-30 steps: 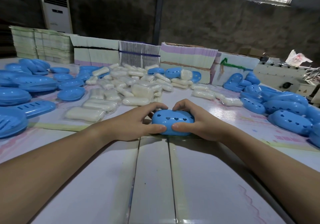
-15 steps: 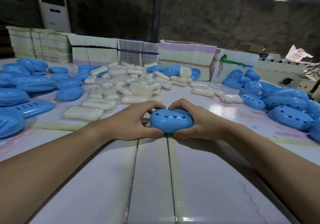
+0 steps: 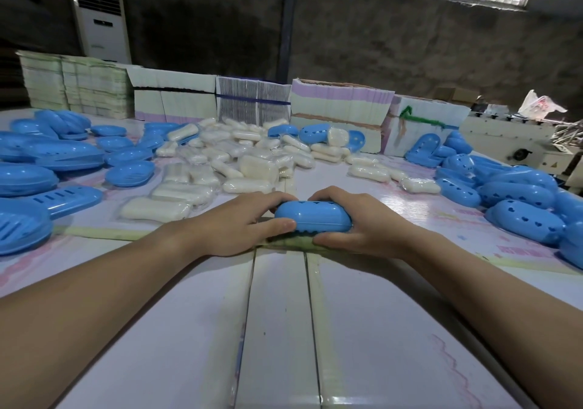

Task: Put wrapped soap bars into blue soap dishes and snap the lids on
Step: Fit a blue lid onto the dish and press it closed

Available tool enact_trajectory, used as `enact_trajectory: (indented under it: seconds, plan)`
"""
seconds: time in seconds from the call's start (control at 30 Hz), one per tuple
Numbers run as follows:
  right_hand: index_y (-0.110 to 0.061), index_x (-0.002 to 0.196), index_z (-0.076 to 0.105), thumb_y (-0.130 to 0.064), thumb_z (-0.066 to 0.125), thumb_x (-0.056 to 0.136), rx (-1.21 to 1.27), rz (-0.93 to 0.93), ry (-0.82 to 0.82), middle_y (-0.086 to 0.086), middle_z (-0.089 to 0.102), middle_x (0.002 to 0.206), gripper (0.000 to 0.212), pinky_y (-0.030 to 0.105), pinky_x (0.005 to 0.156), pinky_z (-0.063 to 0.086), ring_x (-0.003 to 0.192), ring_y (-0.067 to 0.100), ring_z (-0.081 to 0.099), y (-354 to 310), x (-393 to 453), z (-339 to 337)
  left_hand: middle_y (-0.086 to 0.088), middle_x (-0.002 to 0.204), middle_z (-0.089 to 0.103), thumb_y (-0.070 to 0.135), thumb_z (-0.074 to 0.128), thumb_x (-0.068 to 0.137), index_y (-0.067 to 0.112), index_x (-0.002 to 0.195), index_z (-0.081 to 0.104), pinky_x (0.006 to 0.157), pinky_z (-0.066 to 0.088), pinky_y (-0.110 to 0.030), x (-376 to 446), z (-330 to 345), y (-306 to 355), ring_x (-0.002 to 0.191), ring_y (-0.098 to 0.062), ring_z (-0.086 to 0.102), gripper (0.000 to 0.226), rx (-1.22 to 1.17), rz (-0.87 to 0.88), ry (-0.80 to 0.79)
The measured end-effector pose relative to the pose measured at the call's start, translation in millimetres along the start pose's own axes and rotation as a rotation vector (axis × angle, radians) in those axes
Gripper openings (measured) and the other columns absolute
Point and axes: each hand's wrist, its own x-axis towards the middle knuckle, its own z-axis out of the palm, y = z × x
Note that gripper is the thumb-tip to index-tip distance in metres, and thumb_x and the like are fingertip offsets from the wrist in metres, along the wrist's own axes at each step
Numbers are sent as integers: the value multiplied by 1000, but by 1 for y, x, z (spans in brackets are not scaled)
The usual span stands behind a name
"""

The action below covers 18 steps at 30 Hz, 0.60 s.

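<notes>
A closed blue soap dish is held just above the table at the centre, long side toward me, its lid seam facing the camera. My left hand grips its left end, thumb in front and fingers behind. My right hand grips its right end the same way. Its contents are hidden. Several wrapped white soap bars lie in a heap beyond the hands. Open blue dish bases lie to the left.
Blue lidded dishes with heart holes are piled at the right. Stacks of flat cartons line the far side of the table. A white machine stands at far right, a tall air conditioner at back left.
The dish has tipped away from me: its heart-holed top faced the camera before, now the side seam does. Both hands kept their hold and stayed near the same spot.
</notes>
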Motion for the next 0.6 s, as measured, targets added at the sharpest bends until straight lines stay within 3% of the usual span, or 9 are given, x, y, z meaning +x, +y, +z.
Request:
enact_trajectory:
  seconds: [0.13,0.23,0.4,0.53,0.6]
  plan:
    - [-44,115,45,-53,69,84,-15,18,98,-20,58,87,40,9,61,39,80,-4,58,0,1,3,18,116,62,57,68,86,35,133,52,85,47,-17,-2,4,1,109,-2,58,54,-76,35,75]
    - [-39,114,51,-60,63,81,21,21,116,-17,61,85,40,11,61,42,78,1,60,-2,3,3,15,109,64,46,73,87,34,123,56,81,46,-25,2,6,-2,103,-5,58,41,-8,25,167]
    - [-37,118,55,-49,73,82,94,43,92,-12,68,94,42,25,72,52,83,7,63,-1,3,-1,15,99,64,38,72,90,44,107,55,68,38,-11,6,9,-3,90,3,57,25,-72,11,161]
    - [-32,113,58,-51,71,80,66,29,131,-10,68,87,40,26,68,49,78,7,62,-3,3,-1,12,100,63,42,71,90,48,105,53,71,37,-18,7,9,-4,93,-3,56,25,-55,3,164]
    - [-34,117,57,-46,74,82,135,31,87,-12,67,94,41,26,72,52,82,7,63,1,1,-2,13,102,61,52,69,87,50,109,51,73,38,-23,5,10,-4,95,-3,53,28,9,5,177]
